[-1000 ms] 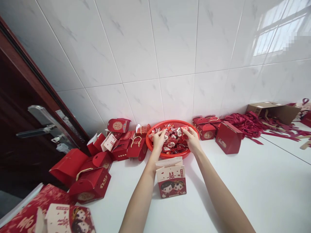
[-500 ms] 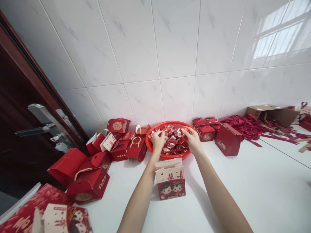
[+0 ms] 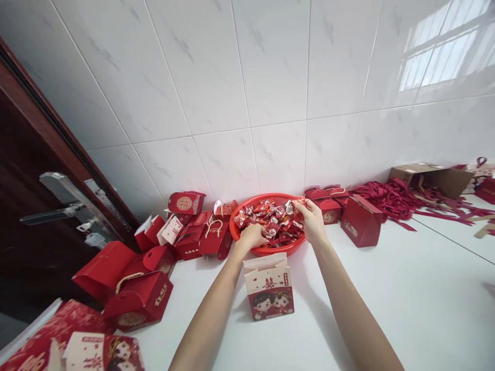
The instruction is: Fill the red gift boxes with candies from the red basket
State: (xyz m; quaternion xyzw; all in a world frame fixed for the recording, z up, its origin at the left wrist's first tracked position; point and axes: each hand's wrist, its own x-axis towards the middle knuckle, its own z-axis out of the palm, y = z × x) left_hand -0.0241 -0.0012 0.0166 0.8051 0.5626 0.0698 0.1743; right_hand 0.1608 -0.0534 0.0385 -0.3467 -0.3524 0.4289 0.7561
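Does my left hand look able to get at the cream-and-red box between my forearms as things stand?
Yes, most likely: the cream-and-red box stands in front of the red basket, where your left hand is at the wrapped packets, and nothing visible blocks the way back.

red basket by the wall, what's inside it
A heap of small red-wrapped packets lies inside the basket. The left hand covers some; the basket's bottom is hidden beneath the heap.

The pale tiled wall shows what seems a window reflection.
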